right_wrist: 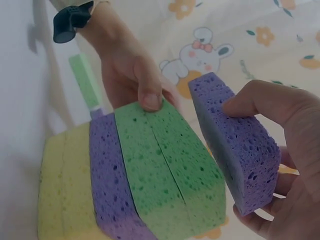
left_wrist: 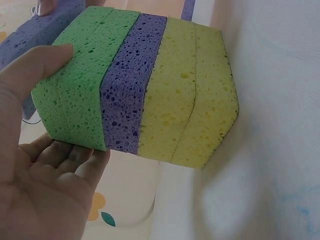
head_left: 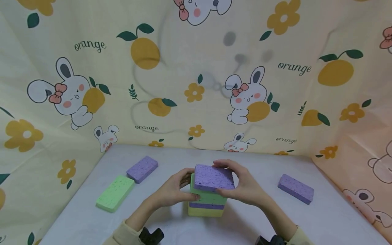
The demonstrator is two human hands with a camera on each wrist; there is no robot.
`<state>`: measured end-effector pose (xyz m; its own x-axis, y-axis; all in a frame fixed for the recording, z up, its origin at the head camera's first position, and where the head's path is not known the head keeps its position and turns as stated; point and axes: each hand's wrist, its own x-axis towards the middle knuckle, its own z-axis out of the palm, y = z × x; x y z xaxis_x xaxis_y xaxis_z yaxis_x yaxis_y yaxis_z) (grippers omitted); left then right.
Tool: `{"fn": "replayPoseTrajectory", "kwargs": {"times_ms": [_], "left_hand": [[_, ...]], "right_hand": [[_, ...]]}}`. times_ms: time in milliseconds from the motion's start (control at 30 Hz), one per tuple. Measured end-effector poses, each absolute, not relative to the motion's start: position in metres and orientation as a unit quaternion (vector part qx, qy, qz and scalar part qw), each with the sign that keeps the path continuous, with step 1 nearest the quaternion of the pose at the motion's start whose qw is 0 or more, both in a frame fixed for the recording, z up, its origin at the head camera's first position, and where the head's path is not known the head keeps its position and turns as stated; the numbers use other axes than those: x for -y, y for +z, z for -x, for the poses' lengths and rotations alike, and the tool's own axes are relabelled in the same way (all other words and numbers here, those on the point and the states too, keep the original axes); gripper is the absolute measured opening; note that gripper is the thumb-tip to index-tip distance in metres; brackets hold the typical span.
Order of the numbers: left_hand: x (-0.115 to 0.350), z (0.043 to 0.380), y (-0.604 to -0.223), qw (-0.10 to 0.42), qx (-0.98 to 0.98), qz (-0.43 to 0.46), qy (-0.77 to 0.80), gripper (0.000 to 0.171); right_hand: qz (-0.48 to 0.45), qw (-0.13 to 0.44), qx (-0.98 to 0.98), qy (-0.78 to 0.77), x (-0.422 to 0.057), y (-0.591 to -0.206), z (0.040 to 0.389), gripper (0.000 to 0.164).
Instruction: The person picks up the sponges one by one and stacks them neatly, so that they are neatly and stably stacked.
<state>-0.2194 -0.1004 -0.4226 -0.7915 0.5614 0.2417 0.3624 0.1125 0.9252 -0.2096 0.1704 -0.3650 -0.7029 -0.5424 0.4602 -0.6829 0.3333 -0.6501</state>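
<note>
A stack of sponges stands on the table in front of me: two yellow sponges (left_wrist: 185, 90) at the bottom, a purple sponge (left_wrist: 131, 85) above them, and two green sponges (right_wrist: 160, 160) on top. My left hand (head_left: 171, 191) holds the stack at the green layers, thumb on the near side and fingers on the far side. My right hand (head_left: 246, 185) grips another purple sponge (head_left: 213, 177) between thumb and fingers. That sponge is just over the stack's top, slightly tilted, and the right wrist view shows a narrow gap between it and the upper green sponge.
At the left of the white table (head_left: 174, 231) lie a loose green sponge (head_left: 115, 194) and a purple sponge (head_left: 142, 169), close together. Another purple sponge (head_left: 295, 189) lies at the right. A patterned cloth (head_left: 196, 115) rises behind the table and along both sides.
</note>
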Motion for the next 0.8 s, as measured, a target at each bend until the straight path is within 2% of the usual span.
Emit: {"fn": "replayPoseTrajectory", "kwargs": {"times_ms": [167, 433, 800], "left_hand": [[0.1008, 0.2194, -0.4232, 0.086, -0.737, -0.31, 0.595, 0.073], [0.0998, 0.2188, -0.4218, 0.093, -0.737, -0.31, 0.594, 0.073], [0.1001, 0.2178, -0.4212, 0.089, -0.737, -0.307, 0.595, 0.074]], "right_hand": [[-0.391, 0.075, 0.805, 0.441, -0.1633, -0.3686, 0.2116, 0.069], [-0.363, 0.048, 0.818, 0.444, -0.1609, -0.3736, 0.211, 0.075], [-0.358, 0.052, 0.818, 0.448, -0.1597, -0.3749, 0.2136, 0.085]]}}
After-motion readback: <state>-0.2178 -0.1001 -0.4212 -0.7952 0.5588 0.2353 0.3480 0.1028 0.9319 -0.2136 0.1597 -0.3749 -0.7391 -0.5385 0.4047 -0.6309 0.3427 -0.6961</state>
